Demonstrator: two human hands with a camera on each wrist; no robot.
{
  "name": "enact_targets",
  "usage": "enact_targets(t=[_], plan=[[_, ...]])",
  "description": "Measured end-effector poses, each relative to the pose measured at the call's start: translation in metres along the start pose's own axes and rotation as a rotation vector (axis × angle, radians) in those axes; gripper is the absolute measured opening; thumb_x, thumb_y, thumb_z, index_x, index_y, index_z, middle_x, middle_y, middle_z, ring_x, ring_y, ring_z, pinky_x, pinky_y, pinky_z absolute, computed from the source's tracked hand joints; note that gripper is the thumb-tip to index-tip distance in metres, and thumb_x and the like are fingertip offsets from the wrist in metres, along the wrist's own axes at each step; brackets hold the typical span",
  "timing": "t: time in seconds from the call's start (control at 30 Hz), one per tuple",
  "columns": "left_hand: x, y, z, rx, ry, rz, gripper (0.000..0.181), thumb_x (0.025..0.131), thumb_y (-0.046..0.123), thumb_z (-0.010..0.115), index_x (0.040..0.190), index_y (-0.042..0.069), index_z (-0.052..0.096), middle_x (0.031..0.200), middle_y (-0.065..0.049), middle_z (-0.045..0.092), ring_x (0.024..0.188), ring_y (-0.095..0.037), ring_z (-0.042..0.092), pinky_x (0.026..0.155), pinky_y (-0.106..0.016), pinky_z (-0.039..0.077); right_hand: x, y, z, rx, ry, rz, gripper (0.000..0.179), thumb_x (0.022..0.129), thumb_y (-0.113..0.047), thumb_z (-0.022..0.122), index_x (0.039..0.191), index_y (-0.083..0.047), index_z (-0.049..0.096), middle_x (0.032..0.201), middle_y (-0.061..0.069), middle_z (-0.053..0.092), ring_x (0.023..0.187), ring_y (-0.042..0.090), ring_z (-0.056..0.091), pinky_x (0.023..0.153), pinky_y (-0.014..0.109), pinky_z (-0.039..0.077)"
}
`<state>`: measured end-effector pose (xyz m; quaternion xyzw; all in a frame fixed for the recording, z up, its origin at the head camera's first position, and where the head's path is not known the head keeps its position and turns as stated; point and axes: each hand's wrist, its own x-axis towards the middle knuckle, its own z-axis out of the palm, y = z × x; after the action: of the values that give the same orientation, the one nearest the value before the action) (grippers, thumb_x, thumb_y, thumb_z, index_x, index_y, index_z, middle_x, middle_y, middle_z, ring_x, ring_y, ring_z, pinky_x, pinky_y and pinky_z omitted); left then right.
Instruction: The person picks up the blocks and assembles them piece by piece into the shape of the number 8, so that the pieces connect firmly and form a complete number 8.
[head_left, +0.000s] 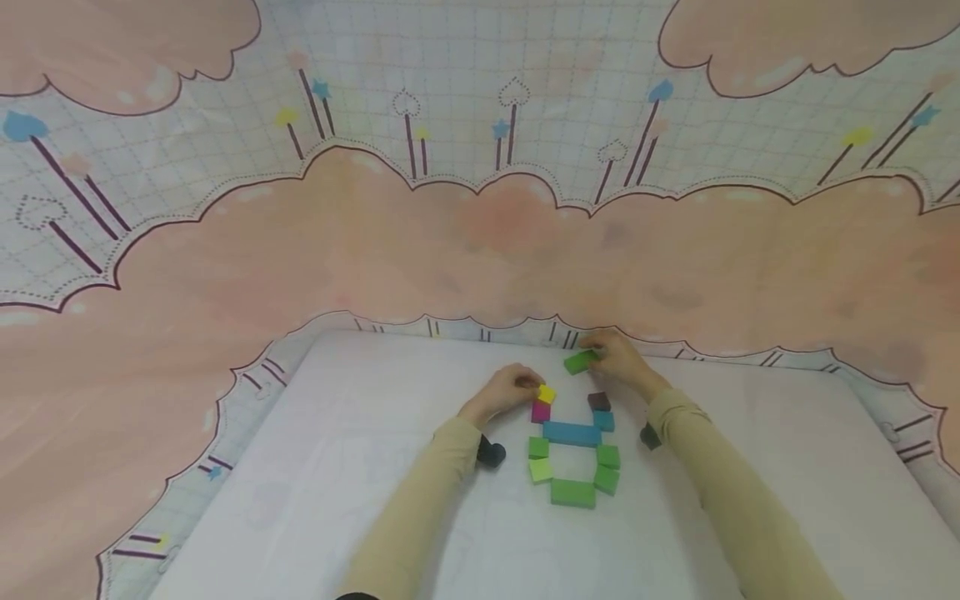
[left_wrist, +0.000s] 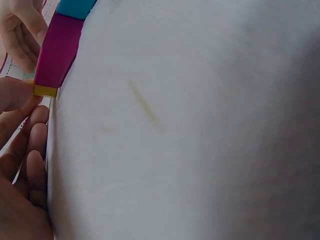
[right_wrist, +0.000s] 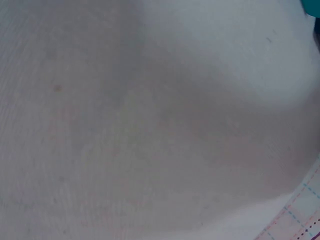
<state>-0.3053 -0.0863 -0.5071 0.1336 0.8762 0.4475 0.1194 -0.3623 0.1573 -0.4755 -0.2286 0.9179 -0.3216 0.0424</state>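
My left hand (head_left: pixel 504 393) pinches a small yellow block (head_left: pixel 547 394) between thumb and finger. That block touches the far end of a magenta block (head_left: pixel 541 412); both also appear at the left edge of the left wrist view, beside the fingers (left_wrist: pixel 37 172). Near the table's far edge, my right hand (head_left: pixel 621 360) grips one end of a long green block (head_left: pixel 581 362). A dark brown block (head_left: pixel 599 402) and a blue block (head_left: pixel 603 421) lie nearer me. The right wrist view catches neither the right hand's fingers nor its block.
Below the hands, a long blue block (head_left: pixel 572 433) crosses a ring of several green blocks, with a long green one (head_left: pixel 573 493) nearest me. The white table (head_left: pixel 300 467) ends at a patterned cloth (head_left: pixel 480 250). Dark wrist cameras (head_left: pixel 491 454) sit under both forearms.
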Motion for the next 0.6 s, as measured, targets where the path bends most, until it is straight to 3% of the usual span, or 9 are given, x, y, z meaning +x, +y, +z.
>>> enact_targets(t=[0.6], plan=[[-0.0001, -0.0008, 0.0002, -0.001, 0.002, -0.018, 0.022, 0.093, 0.016, 0.06, 0.114, 0.013, 0.067, 0.112, -0.006, 0.064, 0.103, -0.019, 0.057, 0.098, -0.036, 0.047, -0.0023, 0.0014, 0.0089, -0.058, 0.025, -0.036, 0.033, 0.08, 0.003, 0.065, 0.113, 0.006, 0.065, 0.118, 0.023, 0.061, 0.113, 0.04, 0.053, 0.102, 0.054, 0.042]])
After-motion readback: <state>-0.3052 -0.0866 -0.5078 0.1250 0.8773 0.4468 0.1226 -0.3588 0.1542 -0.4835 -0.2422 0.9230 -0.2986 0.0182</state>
